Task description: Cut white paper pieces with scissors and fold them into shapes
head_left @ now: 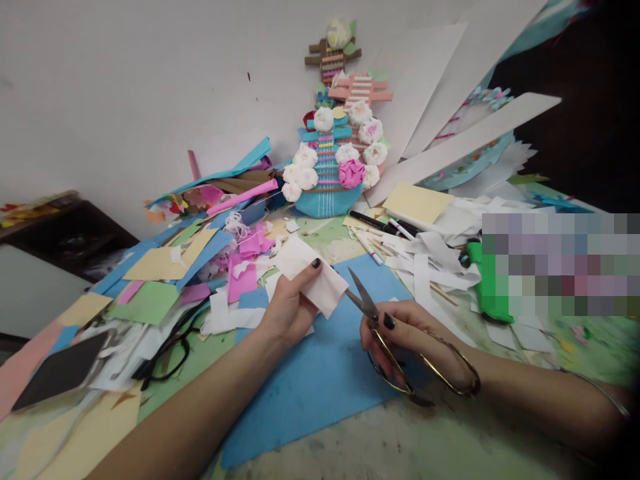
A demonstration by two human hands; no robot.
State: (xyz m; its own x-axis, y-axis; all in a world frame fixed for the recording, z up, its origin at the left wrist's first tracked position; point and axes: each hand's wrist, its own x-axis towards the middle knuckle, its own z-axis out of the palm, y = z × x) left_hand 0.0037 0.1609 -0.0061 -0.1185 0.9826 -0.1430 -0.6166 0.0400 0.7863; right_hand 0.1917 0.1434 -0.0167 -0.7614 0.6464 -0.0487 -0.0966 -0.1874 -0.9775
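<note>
My left hand (290,308) pinches a small white piece of paper (320,287) between thumb and fingers, above a large blue sheet (300,400). My right hand (407,333) grips a pair of scissors (371,308) with gold-coloured handles. The blades are parted and point up and left, with one tip close to the paper's right edge; whether it touches I cannot tell. Behind the hands stands a blue paper guitar (327,200) decorated with white flowers and a pink flower (352,173).
Coloured paper scraps and a dark phone-like slab (60,370) lie at left, near black cords (175,353). White paper strips (423,280), pens (373,221) and a yellow pad (419,202) spread across the right. A green object (487,283) lies farther right, beside a blurred-out patch.
</note>
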